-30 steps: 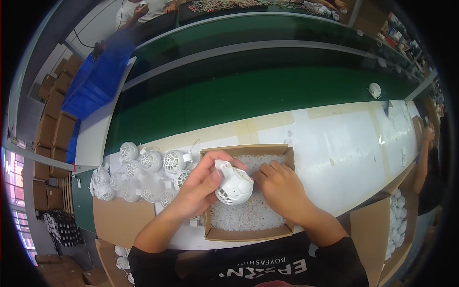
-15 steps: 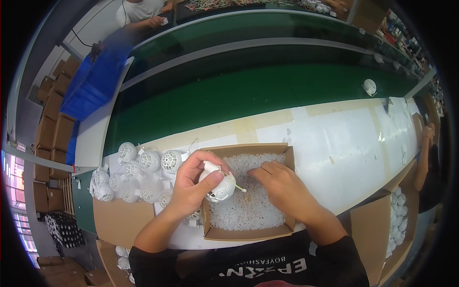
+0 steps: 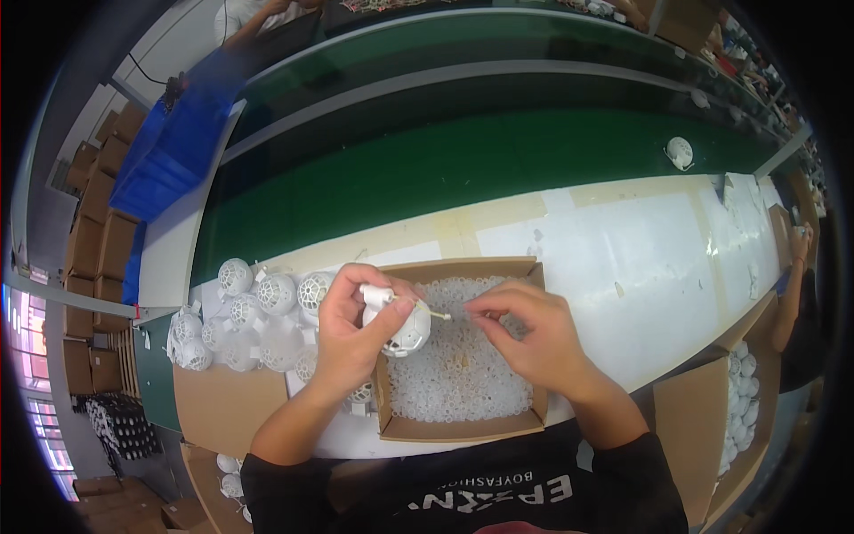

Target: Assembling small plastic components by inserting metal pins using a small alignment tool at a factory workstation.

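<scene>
A white openwork plastic ball (image 3: 411,333) with a white fitting on top is gripped in my left hand (image 3: 350,327). From it a thin pale wire (image 3: 431,311) sticks out to the right, tipped with a small white connector. My right hand (image 3: 532,331) is closed in a pinch just right of that tip, slightly apart from it. Whatever lies between its fingertips is too small to make out. Below both hands stands an open cardboard box (image 3: 539,356) filled with small translucent rings (image 3: 458,378).
More openwork balls (image 3: 276,294) cluster on the white tabletop (image 3: 623,267) to the left. A lone ball (image 3: 680,153) rests on the green conveyor belt (image 3: 498,160). At right, a carton (image 3: 689,427) holds several white balls. Blue bin (image 3: 178,142) at far left. Other people work nearby.
My right hand has come up out of the rings toward the wire's tip, fingers now pinched. My left hand has raised the ball slightly and shifted it left, with the wire pointing more sideways.
</scene>
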A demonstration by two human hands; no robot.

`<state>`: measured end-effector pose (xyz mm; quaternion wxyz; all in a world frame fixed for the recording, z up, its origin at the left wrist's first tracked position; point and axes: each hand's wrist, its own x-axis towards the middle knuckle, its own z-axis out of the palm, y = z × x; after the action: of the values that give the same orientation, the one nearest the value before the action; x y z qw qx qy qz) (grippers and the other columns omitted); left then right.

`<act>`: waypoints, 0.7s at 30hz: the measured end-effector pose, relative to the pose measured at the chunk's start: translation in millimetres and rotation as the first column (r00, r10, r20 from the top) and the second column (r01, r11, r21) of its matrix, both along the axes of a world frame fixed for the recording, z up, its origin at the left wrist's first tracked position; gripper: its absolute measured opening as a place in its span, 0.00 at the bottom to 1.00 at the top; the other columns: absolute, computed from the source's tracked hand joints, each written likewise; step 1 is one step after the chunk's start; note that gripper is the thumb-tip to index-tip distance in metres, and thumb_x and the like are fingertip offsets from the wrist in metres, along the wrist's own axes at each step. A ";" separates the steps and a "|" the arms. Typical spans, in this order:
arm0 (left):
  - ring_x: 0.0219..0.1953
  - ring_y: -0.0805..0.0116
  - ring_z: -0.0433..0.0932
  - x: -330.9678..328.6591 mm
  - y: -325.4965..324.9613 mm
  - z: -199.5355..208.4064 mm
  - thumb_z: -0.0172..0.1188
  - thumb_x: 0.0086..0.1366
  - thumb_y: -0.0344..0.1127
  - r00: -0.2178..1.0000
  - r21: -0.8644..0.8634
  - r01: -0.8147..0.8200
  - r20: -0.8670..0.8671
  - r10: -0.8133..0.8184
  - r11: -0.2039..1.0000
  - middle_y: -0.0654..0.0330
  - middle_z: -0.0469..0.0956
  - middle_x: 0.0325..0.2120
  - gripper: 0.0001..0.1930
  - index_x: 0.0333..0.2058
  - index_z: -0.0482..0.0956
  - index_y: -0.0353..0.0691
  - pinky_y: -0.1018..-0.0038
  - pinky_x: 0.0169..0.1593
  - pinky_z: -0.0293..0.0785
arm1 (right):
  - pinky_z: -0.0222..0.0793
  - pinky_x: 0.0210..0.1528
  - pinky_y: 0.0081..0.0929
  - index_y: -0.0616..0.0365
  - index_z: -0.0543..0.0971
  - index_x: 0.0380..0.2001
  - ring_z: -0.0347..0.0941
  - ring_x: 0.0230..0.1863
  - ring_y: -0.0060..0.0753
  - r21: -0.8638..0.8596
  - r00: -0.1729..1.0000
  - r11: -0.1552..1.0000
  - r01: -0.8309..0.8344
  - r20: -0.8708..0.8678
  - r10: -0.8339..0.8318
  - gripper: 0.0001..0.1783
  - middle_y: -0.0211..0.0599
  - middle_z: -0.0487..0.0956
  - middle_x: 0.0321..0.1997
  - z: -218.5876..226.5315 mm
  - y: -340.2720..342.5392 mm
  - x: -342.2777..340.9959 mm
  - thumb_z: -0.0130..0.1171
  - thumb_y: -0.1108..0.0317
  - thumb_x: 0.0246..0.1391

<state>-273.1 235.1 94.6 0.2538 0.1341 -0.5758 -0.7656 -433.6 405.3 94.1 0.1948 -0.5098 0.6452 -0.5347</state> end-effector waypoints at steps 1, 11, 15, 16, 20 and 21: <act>0.48 0.58 0.79 -1.5 0.8 1.2 0.60 0.66 0.22 0.999 0.009 -0.032 0.019 0.032 0.999 0.54 0.79 0.37 0.12 0.42 0.68 0.41 0.63 0.51 0.77 | 0.78 0.43 0.28 0.63 0.81 0.43 0.81 0.40 0.37 -0.064 0.995 0.998 0.020 0.094 -0.014 0.14 0.44 0.82 0.41 -0.8 -0.6 1.9 0.61 0.87 0.52; 0.47 0.68 0.78 -4.2 15.2 -6.8 0.63 0.64 0.21 0.999 -0.112 -0.053 0.004 0.054 0.992 0.54 0.81 0.40 0.13 0.42 0.69 0.39 0.71 0.51 0.75 | 0.79 0.53 0.30 0.70 0.74 0.50 0.80 0.48 0.36 -0.289 0.850 0.957 0.039 0.513 0.120 0.21 0.47 0.79 0.46 -9.9 -2.0 16.8 0.62 0.90 0.53; 0.47 0.68 0.78 -5.1 18.8 -6.9 0.64 0.64 0.20 0.998 -0.097 -0.069 -0.016 0.067 0.993 0.54 0.80 0.40 0.14 0.42 0.69 0.39 0.72 0.51 0.75 | 0.79 0.54 0.31 0.69 0.74 0.50 0.80 0.49 0.36 -0.281 0.878 0.960 -0.001 0.460 0.135 0.21 0.47 0.78 0.47 -10.4 -3.0 19.5 0.62 0.90 0.52; 0.48 0.68 0.78 -4.6 19.1 -7.0 0.64 0.64 0.20 0.998 -0.112 -0.066 -0.018 0.064 0.991 0.54 0.80 0.40 0.14 0.42 0.69 0.39 0.71 0.51 0.75 | 0.79 0.54 0.31 0.69 0.74 0.50 0.80 0.49 0.36 -0.280 0.860 0.960 -0.004 0.489 0.147 0.21 0.46 0.78 0.47 -10.5 -3.0 19.6 0.62 0.90 0.52; 0.48 0.67 0.78 -2.3 21.5 -7.0 0.64 0.64 0.22 0.999 -0.173 -0.053 -0.003 0.053 0.984 0.55 0.80 0.41 0.15 0.46 0.70 0.37 0.71 0.53 0.74 | 0.79 0.54 0.30 0.69 0.74 0.50 0.80 0.49 0.36 -0.289 0.837 0.957 -0.005 0.522 0.162 0.21 0.47 0.78 0.47 -11.0 -3.3 19.9 0.62 0.90 0.52; 0.48 0.67 0.78 -1.6 23.2 -7.2 0.63 0.65 0.23 0.999 -0.199 -0.046 0.014 0.050 0.979 0.55 0.80 0.41 0.17 0.50 0.70 0.36 0.71 0.53 0.74 | 0.79 0.54 0.30 0.69 0.74 0.50 0.80 0.50 0.36 -0.296 0.853 0.955 -0.001 0.499 0.155 0.21 0.47 0.79 0.47 -11.2 -3.0 20.0 0.62 0.90 0.52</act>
<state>-274.7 258.3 87.4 0.2789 0.1291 -0.6482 -0.6967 -413.6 402.3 82.9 0.3069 -0.3962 0.4640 -0.7304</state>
